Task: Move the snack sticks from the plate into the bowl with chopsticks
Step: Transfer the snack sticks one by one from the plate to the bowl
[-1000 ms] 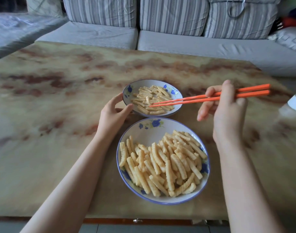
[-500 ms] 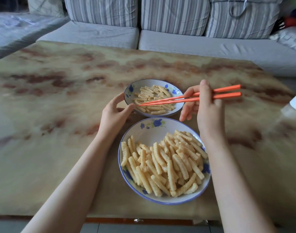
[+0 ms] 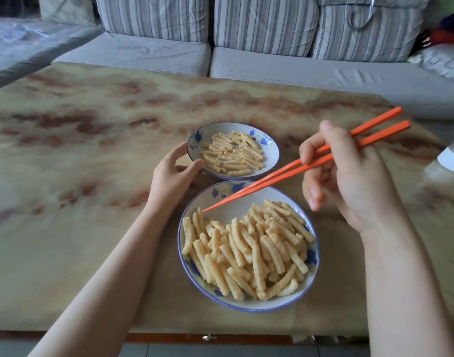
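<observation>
A large blue-rimmed plate [image 3: 231, 212] near me holds a heap of crinkled snack sticks [image 3: 256, 251]. Just behind it stands a smaller bowl [image 3: 271, 153] with several snack sticks [image 3: 233, 153] in it. My left hand [image 3: 169, 176] grips the bowl's left rim with thumb and fingers. My right hand [image 3: 349, 176], to the right of both dishes, holds a pair of orange chopsticks [image 3: 285, 173]. Their tips are close together with nothing between them. They point down-left over the bare far-left part of the plate, just above the heap's edge.
The dishes sit on a marbled tan table [image 3: 79, 150] whose front edge [image 3: 220, 333] is just below the plate. A grey sofa with striped cushions [image 3: 246, 68] runs along the far side. A white object [image 3: 452, 158] stands at the right edge.
The chopstick tips have swung from over the bowl back toward me and now hang over the plate. My right hand moved right and nearer. My left hand stayed on the bowl.
</observation>
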{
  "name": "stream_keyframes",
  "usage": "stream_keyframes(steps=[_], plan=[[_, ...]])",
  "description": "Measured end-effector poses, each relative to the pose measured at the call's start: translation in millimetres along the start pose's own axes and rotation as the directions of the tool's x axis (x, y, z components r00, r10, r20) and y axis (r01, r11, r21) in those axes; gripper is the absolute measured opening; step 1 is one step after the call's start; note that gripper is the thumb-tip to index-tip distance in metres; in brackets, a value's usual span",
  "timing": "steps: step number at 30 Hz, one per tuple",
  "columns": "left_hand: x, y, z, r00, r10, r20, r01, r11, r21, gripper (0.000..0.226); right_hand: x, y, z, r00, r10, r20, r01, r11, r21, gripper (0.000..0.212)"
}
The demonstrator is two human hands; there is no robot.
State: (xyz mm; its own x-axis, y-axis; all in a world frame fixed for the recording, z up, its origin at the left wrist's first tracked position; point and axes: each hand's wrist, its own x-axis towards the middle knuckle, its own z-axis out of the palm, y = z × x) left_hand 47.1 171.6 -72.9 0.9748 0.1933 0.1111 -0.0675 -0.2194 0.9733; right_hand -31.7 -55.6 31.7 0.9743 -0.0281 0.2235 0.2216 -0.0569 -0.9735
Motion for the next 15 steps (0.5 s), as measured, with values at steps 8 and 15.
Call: stream_keyframes(steps=[8, 15], plan=[[-0.4, 1.1, -0.1, 1.0, 0.01, -0.001, -0.01, 1.0, 0.016, 0.044, 0.9, 3.1, 5.3, 0.997, 0.037, 0.069, -0.035, 0.999, -0.026, 0.048], [-0.3, 0.4, -1.2, 1.0, 0.021, 0.005, -0.021, 0.999, 0.026, 0.044, 1.8, 7.2, 8.3, 0.999, 0.047, 0.02, -0.046, 0.998, -0.039, 0.049]])
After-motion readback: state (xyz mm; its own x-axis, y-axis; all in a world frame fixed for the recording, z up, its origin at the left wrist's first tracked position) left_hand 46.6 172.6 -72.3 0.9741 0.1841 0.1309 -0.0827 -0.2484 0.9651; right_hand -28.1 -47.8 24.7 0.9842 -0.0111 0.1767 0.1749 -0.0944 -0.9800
